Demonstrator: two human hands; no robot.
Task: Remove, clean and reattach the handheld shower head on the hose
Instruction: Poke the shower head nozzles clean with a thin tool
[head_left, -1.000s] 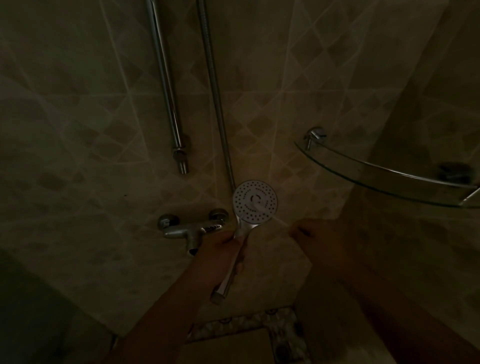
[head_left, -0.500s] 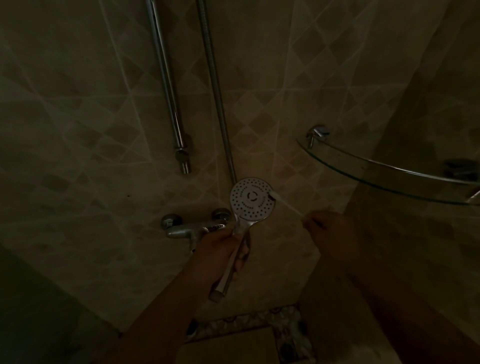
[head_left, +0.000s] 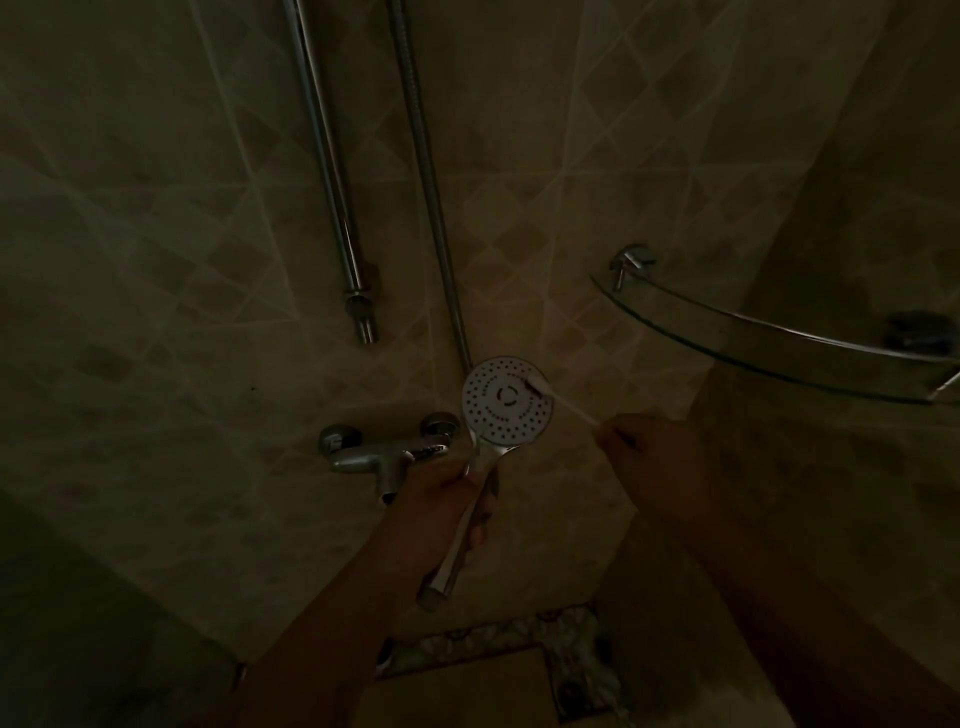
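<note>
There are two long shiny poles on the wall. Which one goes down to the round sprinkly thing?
The right one, the ribbed shower hose, reaches the shower head. The smooth slide rail on its left stops higher, at a wall bracket.

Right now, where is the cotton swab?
In the head view, right of centre: the right hand holds the cotton swab, tip on the shower head face's upper right edge.

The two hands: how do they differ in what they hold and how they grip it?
The left hand wraps fully around the handle of the shower head, holding it face toward the camera; the right hand only pinches the end of a thin cotton swab. The left hand sits below the spray face, the right hand off to its right, the swab's tip touching the face's upper right edge. Both are bare and closed on their object.
</note>
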